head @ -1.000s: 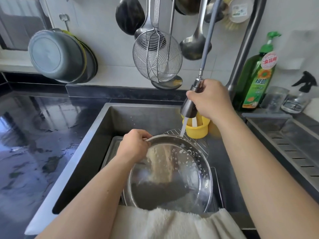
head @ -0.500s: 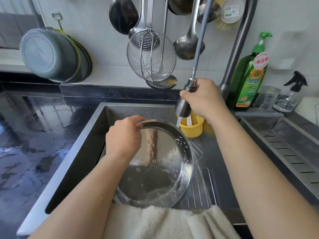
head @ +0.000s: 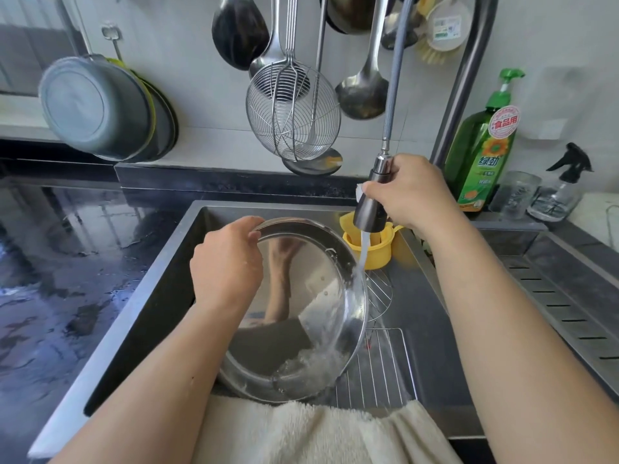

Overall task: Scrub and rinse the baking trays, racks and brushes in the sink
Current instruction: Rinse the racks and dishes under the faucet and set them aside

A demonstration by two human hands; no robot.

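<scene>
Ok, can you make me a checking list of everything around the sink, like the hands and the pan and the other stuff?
Surface: steel sink, set in a wet dark counter.
Job's things: round metal tray, tilted, water pooling at its low edge; wire racks under it on the sink floor.
Clutter: yellow cup in the sink corner; white towel over the front edge.
Hands: left hand grips the tray's top rim; right hand grips the spray head, water running.
Cables: grey sprayer hose hanging down to the spray head.
Surroundings: wire skimmer, ladles and pans on the wall; green soap bottle, glass and spray bottle at right.
</scene>
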